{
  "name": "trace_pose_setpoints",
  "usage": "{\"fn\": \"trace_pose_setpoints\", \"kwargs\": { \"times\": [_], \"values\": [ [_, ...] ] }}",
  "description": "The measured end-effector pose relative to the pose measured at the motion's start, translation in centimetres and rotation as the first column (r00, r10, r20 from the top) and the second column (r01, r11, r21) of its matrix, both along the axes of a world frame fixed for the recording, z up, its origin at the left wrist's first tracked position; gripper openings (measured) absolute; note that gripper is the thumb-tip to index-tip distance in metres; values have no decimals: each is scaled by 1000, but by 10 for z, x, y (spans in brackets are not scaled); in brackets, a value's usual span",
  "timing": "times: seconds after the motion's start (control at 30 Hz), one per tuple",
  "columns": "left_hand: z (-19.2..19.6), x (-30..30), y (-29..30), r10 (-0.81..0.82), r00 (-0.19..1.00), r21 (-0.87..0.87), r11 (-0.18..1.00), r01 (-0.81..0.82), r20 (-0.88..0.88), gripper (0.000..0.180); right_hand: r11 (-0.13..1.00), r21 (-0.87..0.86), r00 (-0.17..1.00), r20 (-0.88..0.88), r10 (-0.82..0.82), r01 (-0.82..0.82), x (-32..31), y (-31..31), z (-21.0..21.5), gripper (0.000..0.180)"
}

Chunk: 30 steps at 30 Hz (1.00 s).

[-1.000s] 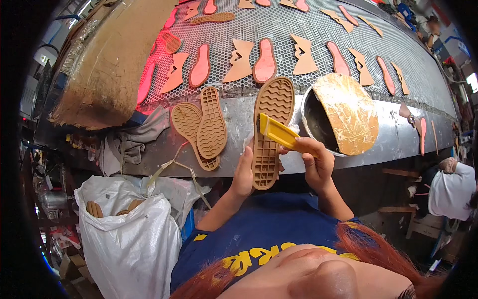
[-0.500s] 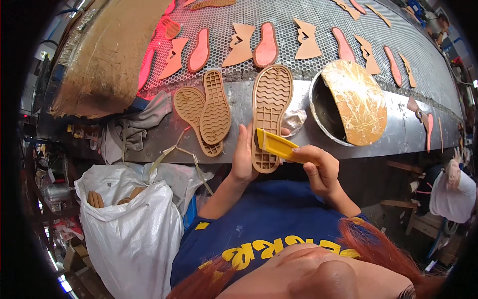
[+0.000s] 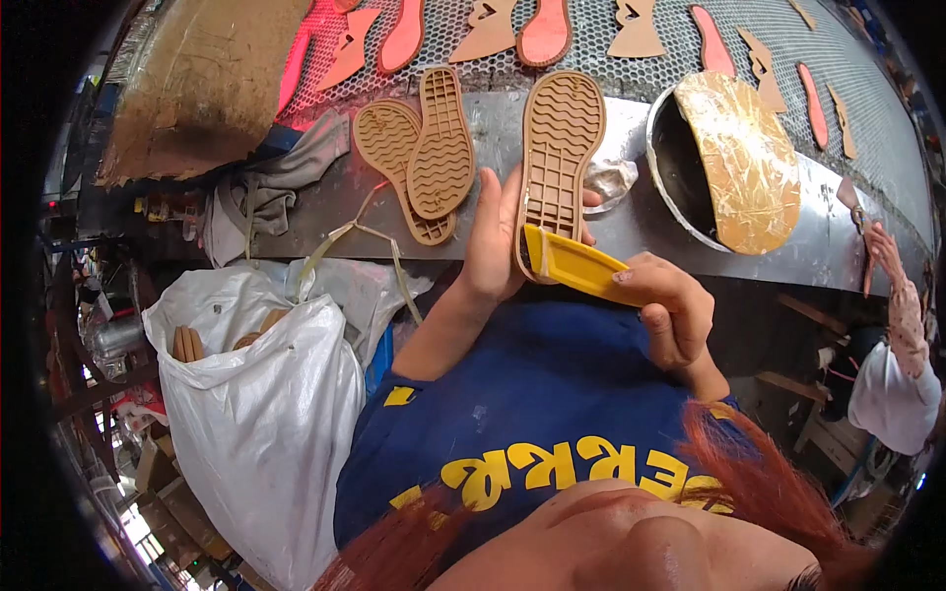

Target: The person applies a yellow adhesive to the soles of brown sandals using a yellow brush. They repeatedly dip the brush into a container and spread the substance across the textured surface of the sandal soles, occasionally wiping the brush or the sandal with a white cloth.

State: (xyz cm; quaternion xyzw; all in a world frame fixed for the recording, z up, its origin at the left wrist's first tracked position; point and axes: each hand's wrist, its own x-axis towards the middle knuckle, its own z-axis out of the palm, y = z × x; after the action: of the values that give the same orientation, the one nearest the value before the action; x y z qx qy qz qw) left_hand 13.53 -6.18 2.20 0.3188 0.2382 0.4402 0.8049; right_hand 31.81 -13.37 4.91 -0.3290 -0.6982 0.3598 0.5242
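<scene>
While our left hand (image 3: 493, 246) holds the tan sole (image 3: 557, 158) tread-up in a closed grip, our right hand (image 3: 670, 310) clasps the yellow tool (image 3: 576, 266) against its heel, above the counter (image 3: 631, 222).

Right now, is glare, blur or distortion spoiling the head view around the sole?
Head view: the tan shoe sole and yellow scraper are sharp; fisheye bends the metal bench edge; red light tints the mesh belt; corners are black.

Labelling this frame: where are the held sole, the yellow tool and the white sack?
held sole (image 3: 559, 138), head view, tread middle.
yellow tool (image 3: 576, 264), head view, handle middle.
white sack (image 3: 266, 433), head view, front side.
</scene>
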Motion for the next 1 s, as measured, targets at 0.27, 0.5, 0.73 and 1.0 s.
{"fn": "trace_pose_setpoints", "kwargs": {
  "times": [0.27,0.5,0.73,1.0],
  "values": [
    [3,0,0,-42,999,-44,998,42,-7,82,995,-24,993,-69,96,-98,8,6,-3,21],
    [7,-2,1,-128,992,-112,985,130,19,84,972,-72,966,-150,209,-222,21,20,-4,24],
    [17,-10,1,-265,963,-250,930,270,51,85,909,-105,912,-126,390,-404,32,43,0,22],
    [14,-19,-7,-345,928,-306,876,372,142,84,863,-62,865,-52,499,-501,40,60,6,21]
  ]
}}
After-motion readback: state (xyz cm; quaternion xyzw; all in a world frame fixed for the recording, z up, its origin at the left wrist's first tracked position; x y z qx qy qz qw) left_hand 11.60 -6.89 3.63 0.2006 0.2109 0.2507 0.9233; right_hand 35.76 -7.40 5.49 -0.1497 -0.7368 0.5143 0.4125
